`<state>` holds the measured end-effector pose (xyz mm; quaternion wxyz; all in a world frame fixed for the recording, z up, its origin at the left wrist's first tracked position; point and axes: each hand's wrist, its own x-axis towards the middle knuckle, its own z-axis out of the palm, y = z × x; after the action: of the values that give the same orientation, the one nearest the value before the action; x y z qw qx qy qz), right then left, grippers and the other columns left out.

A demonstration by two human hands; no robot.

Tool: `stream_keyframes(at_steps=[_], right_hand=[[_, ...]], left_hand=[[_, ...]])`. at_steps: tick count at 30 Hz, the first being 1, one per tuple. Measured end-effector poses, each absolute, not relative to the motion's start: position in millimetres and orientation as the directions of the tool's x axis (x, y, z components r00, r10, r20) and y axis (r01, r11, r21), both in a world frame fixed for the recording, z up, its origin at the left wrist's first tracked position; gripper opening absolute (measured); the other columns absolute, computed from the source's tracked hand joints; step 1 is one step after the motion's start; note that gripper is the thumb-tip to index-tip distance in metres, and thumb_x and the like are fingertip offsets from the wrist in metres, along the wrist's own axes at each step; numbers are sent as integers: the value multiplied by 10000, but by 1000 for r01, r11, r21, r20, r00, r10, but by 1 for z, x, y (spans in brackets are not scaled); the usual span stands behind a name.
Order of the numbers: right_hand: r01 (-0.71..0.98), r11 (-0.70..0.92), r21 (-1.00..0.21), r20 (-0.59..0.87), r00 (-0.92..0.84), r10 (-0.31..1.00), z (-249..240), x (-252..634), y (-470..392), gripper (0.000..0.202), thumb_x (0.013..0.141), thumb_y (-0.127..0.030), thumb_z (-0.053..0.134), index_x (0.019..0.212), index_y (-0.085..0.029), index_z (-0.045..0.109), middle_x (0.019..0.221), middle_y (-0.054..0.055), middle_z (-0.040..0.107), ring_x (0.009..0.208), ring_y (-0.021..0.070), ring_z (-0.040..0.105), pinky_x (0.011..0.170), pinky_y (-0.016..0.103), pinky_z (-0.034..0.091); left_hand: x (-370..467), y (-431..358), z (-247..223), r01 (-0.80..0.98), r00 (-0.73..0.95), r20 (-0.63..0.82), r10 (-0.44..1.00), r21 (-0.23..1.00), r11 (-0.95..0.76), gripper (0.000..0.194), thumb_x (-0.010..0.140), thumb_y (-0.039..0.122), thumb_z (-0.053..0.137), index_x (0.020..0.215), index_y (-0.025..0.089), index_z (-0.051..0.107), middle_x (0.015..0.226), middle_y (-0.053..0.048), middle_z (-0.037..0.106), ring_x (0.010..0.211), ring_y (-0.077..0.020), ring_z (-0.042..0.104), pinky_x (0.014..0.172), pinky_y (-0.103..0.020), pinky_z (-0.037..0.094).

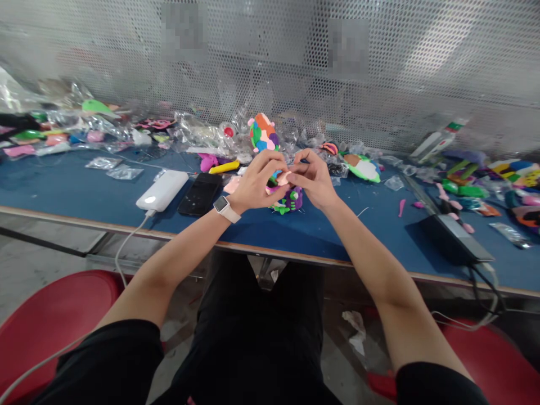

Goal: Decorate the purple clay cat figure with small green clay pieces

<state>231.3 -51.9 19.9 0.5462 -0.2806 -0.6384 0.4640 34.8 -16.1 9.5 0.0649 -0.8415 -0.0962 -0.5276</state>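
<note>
Above the blue table, my left hand (256, 184), with a watch on its wrist, curls its fingers round a small peach piece of modelling clay (283, 178). From the other side, my right hand (314, 179) pinches the same piece between thumb and fingers. Just under the hands sits a green and purple clay figure (294, 198), partly hidden by them. A multicoloured clay model (264, 133) stands upright behind my left hand. Beside that hand lie a yellow ridged clay piece (225, 167) and a pale pink lump (232, 184).
On the left lie a white power bank (162, 191) with a cable and a black phone (199, 194). A dark box (455, 239) with cords stands at the right. Clear wrappers and clay pieces line the perforated metal panel (270, 67). Red stools (59, 315) flank me.
</note>
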Motion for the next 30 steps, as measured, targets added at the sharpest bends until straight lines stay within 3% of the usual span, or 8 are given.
stream_keyframes(at_steps=[8,14,17,22,27,30], right_hand=[[-168,409,-897,440,-251,862,21,234,-49,569,728,-530,953,987,-315,494,760,-75,721,756,181,762,734,339,643],[-141,380,-914,406,-294,866,23,240,-49,639,650,-490,1009,1005,-310,510,780,-53,728,735,199,752,707,357,631],[-135,359,-923,384,-306,871,22,243,-48,637,646,-465,1015,1024,-314,525,814,-44,746,754,208,758,705,365,635],[-133,355,-925,380,-331,864,21,239,-49,592,670,-480,998,1005,-305,543,841,-40,789,753,183,757,736,354,634],[-98,390,-916,401,-303,865,22,239,-50,574,694,-502,980,999,-310,533,796,-61,773,684,170,725,678,344,618],[-102,385,-917,397,-299,868,22,239,-50,567,701,-494,979,998,-304,535,812,-57,781,693,163,729,693,337,618]], left_hand=[[35,-11,4,285,439,881,175,49,-957,240,991,386,702,1136,217,613,1156,-94,650,1091,-237,665,968,-451,588],[36,-7,2,231,486,868,99,-18,-973,465,975,467,746,1366,248,622,1308,-129,628,1202,-258,650,1004,-448,589],[36,-5,1,205,490,871,41,-69,-976,389,987,421,743,1333,267,654,1302,-116,636,1170,-230,656,983,-418,592],[35,-4,0,244,425,902,75,-34,-969,219,1017,377,702,1186,238,700,1227,-109,648,1093,-210,666,913,-389,596],[33,-4,0,275,471,871,143,10,-962,386,993,507,717,1298,270,690,1267,-117,648,1163,-246,677,915,-419,608],[33,-3,0,289,471,874,116,-29,-957,315,1031,477,673,1260,262,699,1240,-97,662,1120,-218,680,928,-416,616]])
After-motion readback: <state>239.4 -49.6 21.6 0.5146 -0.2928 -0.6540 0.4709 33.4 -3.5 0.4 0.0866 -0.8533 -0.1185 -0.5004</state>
